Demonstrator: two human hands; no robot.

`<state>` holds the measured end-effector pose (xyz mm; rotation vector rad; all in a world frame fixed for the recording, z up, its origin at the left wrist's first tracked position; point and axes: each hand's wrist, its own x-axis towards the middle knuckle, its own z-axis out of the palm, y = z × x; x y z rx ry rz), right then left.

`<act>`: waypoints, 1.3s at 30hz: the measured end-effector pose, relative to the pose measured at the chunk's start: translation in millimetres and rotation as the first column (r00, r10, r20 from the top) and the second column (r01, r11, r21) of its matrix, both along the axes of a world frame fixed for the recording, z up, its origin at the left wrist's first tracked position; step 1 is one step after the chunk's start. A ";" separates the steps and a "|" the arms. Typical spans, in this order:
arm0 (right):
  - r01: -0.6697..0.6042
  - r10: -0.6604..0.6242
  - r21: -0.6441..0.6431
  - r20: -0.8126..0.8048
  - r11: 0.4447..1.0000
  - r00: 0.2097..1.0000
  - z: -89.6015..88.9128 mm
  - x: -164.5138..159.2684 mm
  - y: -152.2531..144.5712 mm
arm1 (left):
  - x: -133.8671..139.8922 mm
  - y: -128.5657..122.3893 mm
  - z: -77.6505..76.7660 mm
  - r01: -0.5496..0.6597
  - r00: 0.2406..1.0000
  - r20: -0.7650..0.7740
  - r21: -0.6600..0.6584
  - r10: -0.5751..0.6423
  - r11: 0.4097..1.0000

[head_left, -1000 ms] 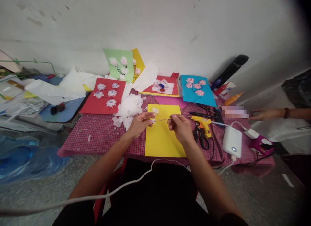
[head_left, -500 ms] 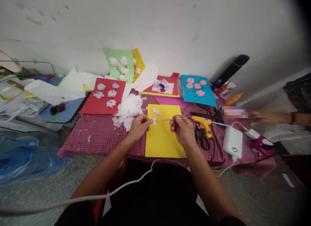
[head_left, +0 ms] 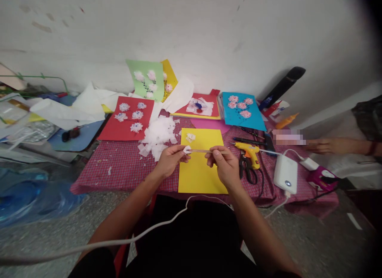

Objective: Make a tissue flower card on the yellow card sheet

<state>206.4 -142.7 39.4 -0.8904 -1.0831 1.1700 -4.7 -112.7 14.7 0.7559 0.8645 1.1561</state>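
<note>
Between the fingertips of my left hand (head_left: 172, 160) is a small piece of white tissue paper (head_left: 187, 149). My right hand (head_left: 223, 161) pinches a thin stick (head_left: 200, 151), held level, whose left end meets the tissue. Both hands are over a yellow sheet of paper (head_left: 203, 176), which carries one crumpled white tissue flower (head_left: 190, 137) near its top left. A pile of white tissue squares (head_left: 159, 134) lies left of the sheet. Close to my right hand are a yellow glue gun (head_left: 250, 150) and black-handled scissors (head_left: 247, 170).
Finished flower cards, one red (head_left: 125, 126), one green (head_left: 145, 79) and one blue (head_left: 243, 110), lie or lean along the back. A white power bank (head_left: 285, 174) with cables sits at right. A white cable (head_left: 158, 227) crosses my lap. Another person's hand (head_left: 324, 145) rests at far right.
My right hand has turned slightly and dropped a little. The tissue is now drawn closer around the stick's end by my left fingers. The other person's hand has shifted slightly.
</note>
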 end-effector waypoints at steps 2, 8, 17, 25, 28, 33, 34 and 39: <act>0.015 -0.015 -0.009 -0.016 1.000 1.000 -1.4 0.7 0.6 | -2.3 -0.9 1.1 0.020 1.000 0.023 -0.018 -0.020 1.000; 0.008 -0.010 -0.032 -0.047 0.999 0.999 -1.5 0.6 0.1 | -9.5 -3.8 6.5 0.111 0.987 0.118 -0.036 -0.106 0.993; -0.009 0.009 -0.005 -0.006 1.000 1.000 1.2 -0.9 -3.3 | -2.3 -2.2 6.6 0.007 1.000 0.025 -0.138 -0.004 0.990; 0.009 -0.010 0.008 0.022 1.000 1.000 2.8 -2.1 -5.6 | -0.9 -2.9 8.6 -0.012 0.999 0.045 -0.156 0.019 0.988; 0.019 -0.020 0.006 0.045 1.000 0.999 1.5 -3.7 -5.3 | -0.9 -3.5 8.5 -0.008 0.999 0.040 -0.160 0.014 0.987; 0.033 -0.032 -0.004 0.046 0.999 0.998 -2.6 -3.1 -3.9 | -3.8 -4.4 7.2 -0.003 0.999 0.049 -0.160 0.011 0.987; 0.033 -0.033 -0.009 0.038 0.999 0.999 -3.6 -2.5 -3.5 | -4.7 -4.7 6.7 0.004 0.999 0.048 -0.153 0.004 0.988; 0.031 -0.033 -0.078 -0.032 0.996 0.999 -7.4 0.9 -1.0 | -7.7 -7.3 4.1 0.056 0.998 -0.004 -0.101 -0.056 0.993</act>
